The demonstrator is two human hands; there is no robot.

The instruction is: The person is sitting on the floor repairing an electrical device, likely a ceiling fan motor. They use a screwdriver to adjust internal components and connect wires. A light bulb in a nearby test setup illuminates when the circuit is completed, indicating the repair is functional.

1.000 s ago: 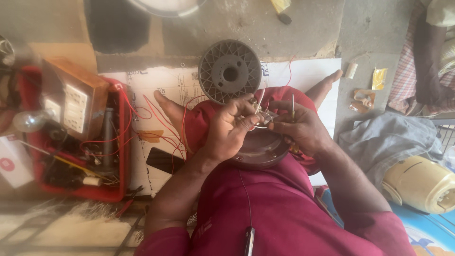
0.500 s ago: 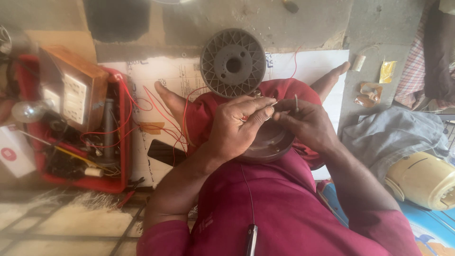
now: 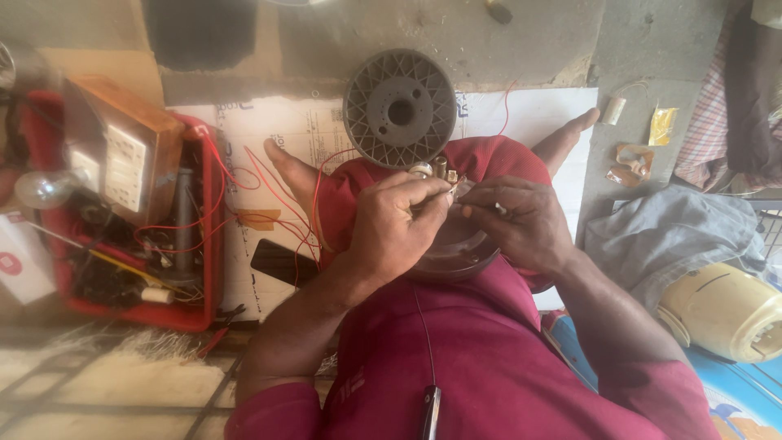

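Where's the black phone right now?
In the head view, the black phone lies flat on the white sheet, between the red tray and the left hand, among red wires.

A single head-worn camera looks steeply down over the person's chest and lap onto the floor (image 3: 505, 41). It sits close to the left hand (image 3: 395, 228) and right hand (image 3: 521, 224) at centre, taking in a red toolbox (image 3: 204, 244) at left.
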